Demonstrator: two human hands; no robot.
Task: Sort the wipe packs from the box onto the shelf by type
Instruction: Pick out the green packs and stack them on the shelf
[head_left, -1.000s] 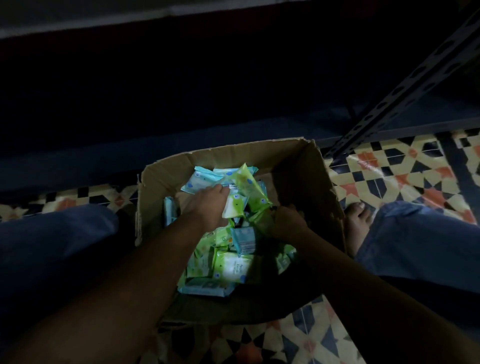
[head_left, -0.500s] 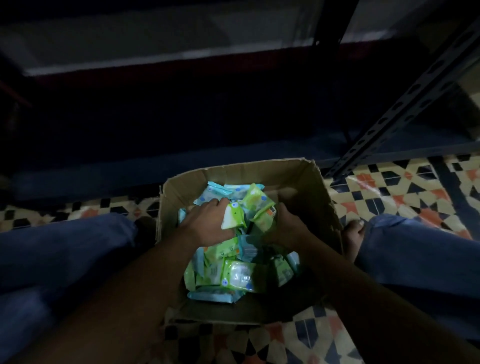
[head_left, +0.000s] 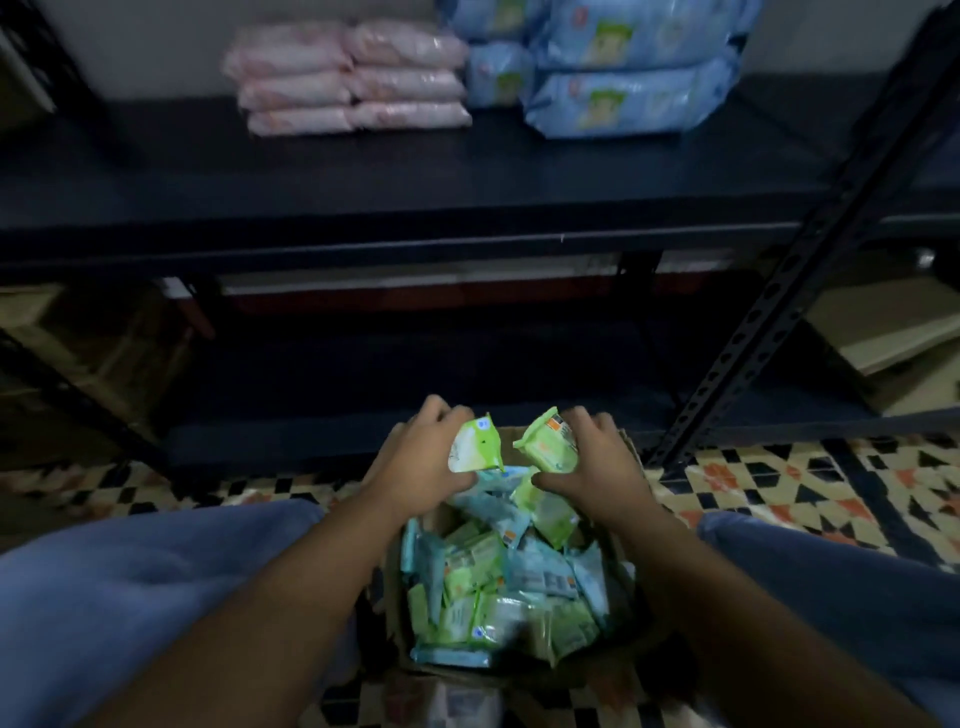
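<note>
Shelf (head_left: 467, 176) sits at 12 o'clock from both hands, well above and beyond the cardboard box (head_left: 631, 631). On it: pink wipe packs (head_left: 348, 78) stacked at roughly 11 o'clock, large blue wipe packs (head_left: 613, 67) at roughly 1 o'clock, touching side by side. I see no green stack up there.

Box is on the tiled floor (head_left: 779, 483) between the knees, holding a loose mix of green and pale blue small packs (head_left: 498, 582).

Left hand (head_left: 421, 467): grip closed round a green wipe pack (head_left: 475, 444), long axis running 12 to 6, tipped slightly.

Right hand (head_left: 592, 462): grip closed round a second green pack (head_left: 548, 441), similar tilt.

Both packs sit just above the pile, near each other at the far end of the box. Hands are about equally near the shelf. My read: next move is a straight lift toward 12, and bare shelf in front or to the left looks the likely spot.
</note>
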